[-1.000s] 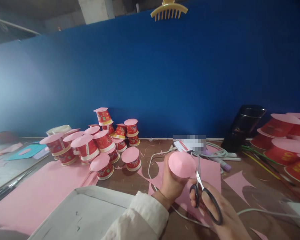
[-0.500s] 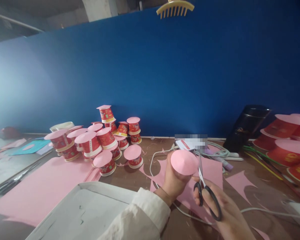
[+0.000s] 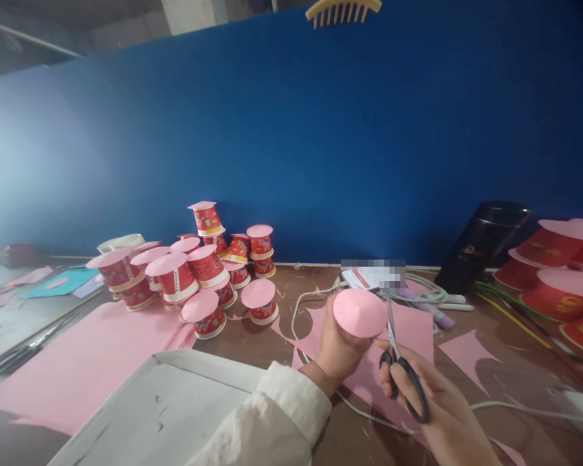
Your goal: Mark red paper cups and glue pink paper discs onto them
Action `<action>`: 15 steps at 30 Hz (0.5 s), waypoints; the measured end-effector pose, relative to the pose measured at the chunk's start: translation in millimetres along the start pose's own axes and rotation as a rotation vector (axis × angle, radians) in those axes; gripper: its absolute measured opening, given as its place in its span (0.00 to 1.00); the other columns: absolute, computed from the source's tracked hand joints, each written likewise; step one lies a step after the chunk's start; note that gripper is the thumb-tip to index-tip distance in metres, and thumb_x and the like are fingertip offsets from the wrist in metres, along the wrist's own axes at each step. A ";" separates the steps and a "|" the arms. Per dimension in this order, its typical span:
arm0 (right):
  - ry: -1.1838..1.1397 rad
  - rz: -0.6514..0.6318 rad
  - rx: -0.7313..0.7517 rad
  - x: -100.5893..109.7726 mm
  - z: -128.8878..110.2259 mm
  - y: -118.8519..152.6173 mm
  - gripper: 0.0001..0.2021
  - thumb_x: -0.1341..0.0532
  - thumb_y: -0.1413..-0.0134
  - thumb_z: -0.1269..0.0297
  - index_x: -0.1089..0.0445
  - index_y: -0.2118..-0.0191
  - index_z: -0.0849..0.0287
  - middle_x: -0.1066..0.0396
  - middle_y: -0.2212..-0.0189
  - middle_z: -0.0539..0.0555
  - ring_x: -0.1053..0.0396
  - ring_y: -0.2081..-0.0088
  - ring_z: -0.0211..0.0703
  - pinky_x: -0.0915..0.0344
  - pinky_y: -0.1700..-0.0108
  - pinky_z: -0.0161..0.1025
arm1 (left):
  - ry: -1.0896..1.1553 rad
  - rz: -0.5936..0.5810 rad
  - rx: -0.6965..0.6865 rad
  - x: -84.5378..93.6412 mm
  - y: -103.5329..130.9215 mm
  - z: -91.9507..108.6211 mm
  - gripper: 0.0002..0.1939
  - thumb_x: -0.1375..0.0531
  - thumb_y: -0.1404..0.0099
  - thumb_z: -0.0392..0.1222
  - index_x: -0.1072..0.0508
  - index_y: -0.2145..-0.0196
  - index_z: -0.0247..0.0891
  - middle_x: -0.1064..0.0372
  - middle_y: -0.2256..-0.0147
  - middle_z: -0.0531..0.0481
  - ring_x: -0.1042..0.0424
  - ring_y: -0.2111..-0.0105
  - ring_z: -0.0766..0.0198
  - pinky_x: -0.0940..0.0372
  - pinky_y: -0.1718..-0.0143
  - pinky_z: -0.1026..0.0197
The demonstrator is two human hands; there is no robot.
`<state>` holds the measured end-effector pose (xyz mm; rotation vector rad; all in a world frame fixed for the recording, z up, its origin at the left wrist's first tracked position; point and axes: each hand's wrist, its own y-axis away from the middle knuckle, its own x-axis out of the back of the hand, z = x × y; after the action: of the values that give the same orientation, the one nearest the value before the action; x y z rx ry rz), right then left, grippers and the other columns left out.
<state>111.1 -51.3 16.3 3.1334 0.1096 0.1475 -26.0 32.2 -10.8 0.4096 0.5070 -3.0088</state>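
Untidily, white cable (image 3: 515, 408) runs beneath the hands (image 3: 337, 353); red cups (image 3: 179, 285) crowd leftward.

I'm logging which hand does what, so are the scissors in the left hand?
No, the right hand holds the scissors, while the left hand is under the pink paper circle.

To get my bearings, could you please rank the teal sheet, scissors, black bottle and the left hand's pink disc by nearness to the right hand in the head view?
1. Scissors: held in the right hand.
2. Pink disc: leftward, at the left hand.
3. Black bottle: farther back, to the right.
4. Teal sheet: far left.
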 end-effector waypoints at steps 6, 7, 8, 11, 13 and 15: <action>-0.031 0.017 -0.023 0.5 6.7 -3.3 0.22 0.36 0.48 0.45 0.27 0.51 0.51 0.30 0.73 0.51 0.33 0.69 0.41 0.32 0.66 0.35 | -0.009 -0.033 -0.072 1.6 0.0 0.5 0.41 0.25 0.56 0.39 0.38 0.47 0.41 0.32 0.47 0.38 0.32 0.46 0.47 0.39 0.40 0.43; -0.030 0.019 -0.022 0.4 7.1 -3.2 0.23 0.36 0.48 0.45 0.28 0.50 0.51 0.30 0.73 0.50 0.33 0.69 0.41 0.32 0.65 0.34 | -0.014 -0.037 -0.076 1.7 0.0 0.4 0.41 0.25 0.55 0.39 0.38 0.47 0.41 0.33 0.47 0.38 0.32 0.45 0.47 0.39 0.40 0.43; -0.028 0.017 -0.022 0.1 6.8 -2.9 0.23 0.36 0.47 0.46 0.28 0.49 0.50 0.30 0.73 0.50 0.33 0.68 0.41 0.32 0.65 0.34 | -0.017 -0.039 -0.074 1.6 0.0 0.2 0.40 0.25 0.55 0.39 0.39 0.47 0.41 0.33 0.46 0.38 0.32 0.45 0.47 0.39 0.40 0.44; -0.017 0.015 -0.006 -0.6 2.7 -1.5 0.21 0.38 0.46 0.44 0.27 0.52 0.51 0.30 0.72 0.51 0.32 0.67 0.41 0.31 0.62 0.35 | -0.010 -0.034 -0.055 1.0 -0.2 -0.3 0.41 0.25 0.55 0.41 0.39 0.47 0.41 0.33 0.47 0.38 0.32 0.46 0.48 0.37 0.42 0.45; 0.004 0.006 0.008 -0.6 -0.2 -0.8 0.19 0.39 0.45 0.43 0.26 0.58 0.53 0.29 0.70 0.53 0.31 0.65 0.42 0.30 0.61 0.36 | 0.014 -0.039 -0.056 0.5 -0.3 -0.3 0.41 0.25 0.54 0.42 0.39 0.47 0.40 0.33 0.47 0.38 0.31 0.47 0.48 0.37 0.42 0.45; 0.018 -0.010 0.019 -0.2 -1.4 -0.8 0.19 0.40 0.45 0.42 0.28 0.63 0.54 0.29 0.69 0.54 0.31 0.64 0.43 0.30 0.60 0.37 | 0.037 -0.052 -0.063 0.2 -0.3 -0.2 0.40 0.26 0.54 0.42 0.40 0.47 0.40 0.33 0.46 0.38 0.32 0.46 0.48 0.37 0.42 0.44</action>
<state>110.7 -50.5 17.6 3.1504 0.1273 0.1755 -26.2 32.5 -11.0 0.4554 0.6229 -3.0303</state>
